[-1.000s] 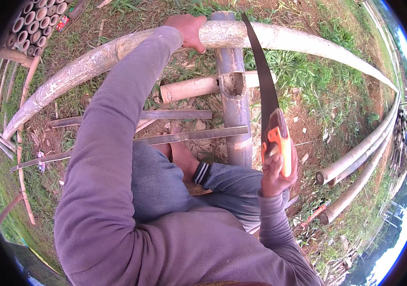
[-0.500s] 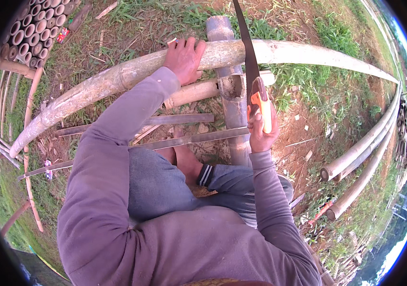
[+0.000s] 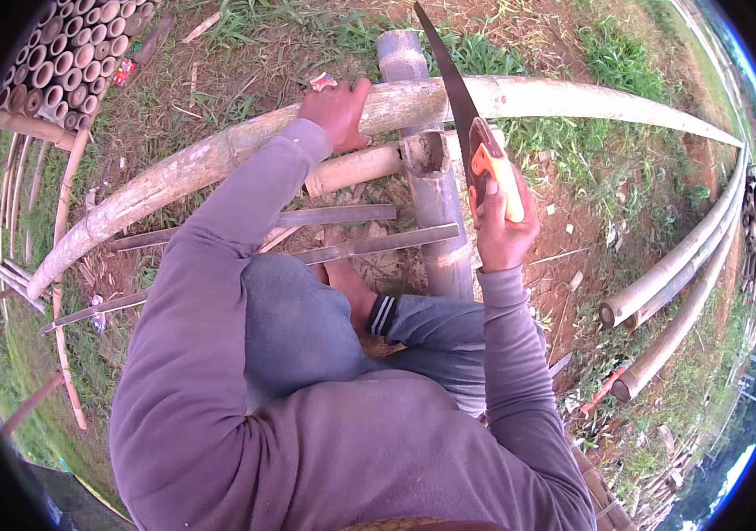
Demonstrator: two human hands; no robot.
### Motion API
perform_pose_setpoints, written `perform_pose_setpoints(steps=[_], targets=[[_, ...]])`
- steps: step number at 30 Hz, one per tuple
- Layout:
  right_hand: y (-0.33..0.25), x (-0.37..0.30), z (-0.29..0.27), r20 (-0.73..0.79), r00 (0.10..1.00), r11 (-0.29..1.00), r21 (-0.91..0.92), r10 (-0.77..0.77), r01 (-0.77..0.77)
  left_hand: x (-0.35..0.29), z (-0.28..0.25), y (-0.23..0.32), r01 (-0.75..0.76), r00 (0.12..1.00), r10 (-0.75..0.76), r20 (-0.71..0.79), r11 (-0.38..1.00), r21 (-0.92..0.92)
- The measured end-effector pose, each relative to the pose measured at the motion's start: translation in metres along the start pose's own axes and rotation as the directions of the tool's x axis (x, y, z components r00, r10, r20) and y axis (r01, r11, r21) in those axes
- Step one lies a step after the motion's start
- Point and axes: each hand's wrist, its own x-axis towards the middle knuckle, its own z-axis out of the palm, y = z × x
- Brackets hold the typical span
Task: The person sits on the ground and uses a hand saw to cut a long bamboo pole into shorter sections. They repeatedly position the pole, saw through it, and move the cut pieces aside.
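Observation:
A long, thick bamboo pole [image 3: 179,165] crosses in front of me from left to right. My left hand [image 3: 336,117] grips it from above, fingers over the far side and thumb on the near side. In my right hand [image 3: 509,226] is a handsaw [image 3: 459,99] with an orange and white handle, its dark blade slanting away across the pole. I cannot tell how deep the teeth sit in the bamboo. Beneath the pole stands a bamboo support [image 3: 439,196] with a notched opening, through which a shorter bamboo crosspiece [image 3: 356,169] runs.
Cut bamboo ends are stacked [image 3: 64,62] at the far left. Long bamboo poles [image 3: 666,283] lie on the right. Two split bamboo strips [image 3: 378,249] extend across near my knees. An orange-handled tool [image 3: 604,392] lies on the ground at the lower right.
The saw has come back toward me and slightly right with my right hand, and its blade now leans further left at the tip. My left hand keeps its hold on the pole.

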Motion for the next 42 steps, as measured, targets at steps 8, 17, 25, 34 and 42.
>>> perform_pose_setpoints(steps=[8, 17, 25, 34, 42], targets=[[0.015, -0.028, -0.033, 0.039, 0.998, 0.987, 0.148, 0.05, -0.055, 0.002, 0.006, -0.012, -0.005, 1.0, 0.004, -0.024, 1.0, -0.017], [-0.033, -0.001, -0.014, 0.055, 0.994, 0.996, 0.002, 0.093, -0.094, -0.001, 0.002, -0.006, 0.003, 1.0, -0.004, -0.018, 1.0, -0.018], [-0.036, -0.068, -0.083, 0.096, 0.99, 0.995, 0.002, 0.103, -0.103, -0.001, 0.014, -0.008, -0.024, 0.999, 0.023, -0.041, 1.0, -0.011], [-0.037, -0.014, -0.021, 0.066, 0.991, 0.987, 0.102, 0.118, -0.124, -0.002, -0.006, -0.011, 0.007, 0.999, -0.007, -0.041, 1.0, 0.002], [-0.034, -0.032, -0.051, 0.083, 0.995, 0.998, 0.016, 0.061, -0.062, 0.0, 0.019, -0.009, -0.035, 0.997, 0.032, -0.067, 0.999, -0.039]])
